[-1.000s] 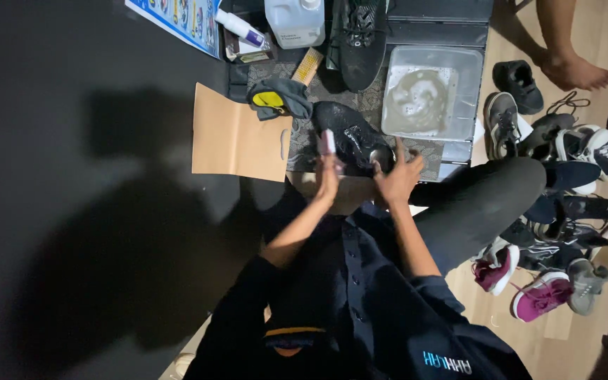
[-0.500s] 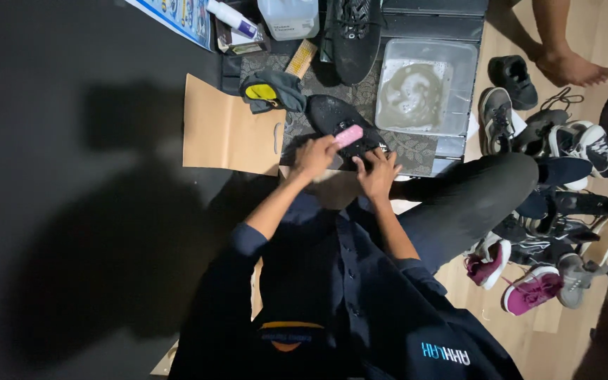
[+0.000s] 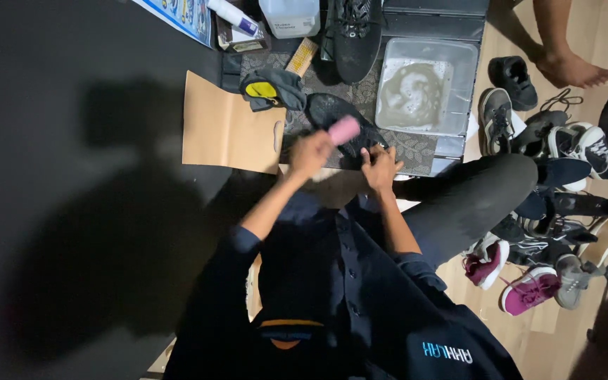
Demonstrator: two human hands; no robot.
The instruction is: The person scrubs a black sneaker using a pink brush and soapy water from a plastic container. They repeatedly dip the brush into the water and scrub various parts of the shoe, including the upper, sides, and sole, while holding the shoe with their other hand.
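Patterned mat (image 3: 416,151): tub (image 3: 462,67) holds sudsy water; left hand (image 3: 309,153) grip closed on pink brush (image 3: 343,130).

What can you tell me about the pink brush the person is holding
The pink brush is a small oblong block, probably plastic, with a smooth pale pink back facing the camera; its bristles are hidden. The left hand grips one end, tilting it over the black shoe, which lies on a patterned mat and is steadied by the right hand. Whether the brush touches the shoe cannot be told.
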